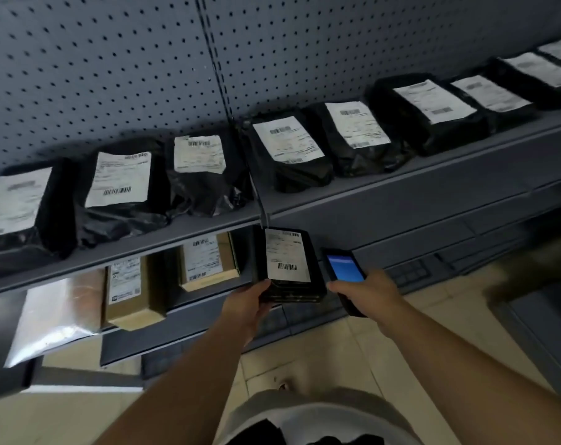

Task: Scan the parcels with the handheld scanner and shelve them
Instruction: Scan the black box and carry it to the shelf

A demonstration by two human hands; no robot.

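The parcel (289,264), which I judged light and fairly stiff, sat label-up in front of the shelf edge (401,191), my left hand (248,303) pinching its near corner while my right hand (366,292) gripped the scanner (345,268) just beside it.

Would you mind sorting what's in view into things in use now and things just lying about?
In use: black parcel in left hand; scanner in right hand.
Lying about: shelved black parcels; brown boxes; silver bag.

Parcel depot: pegboard shelving (401,194) lined with labelled parcels (289,149).
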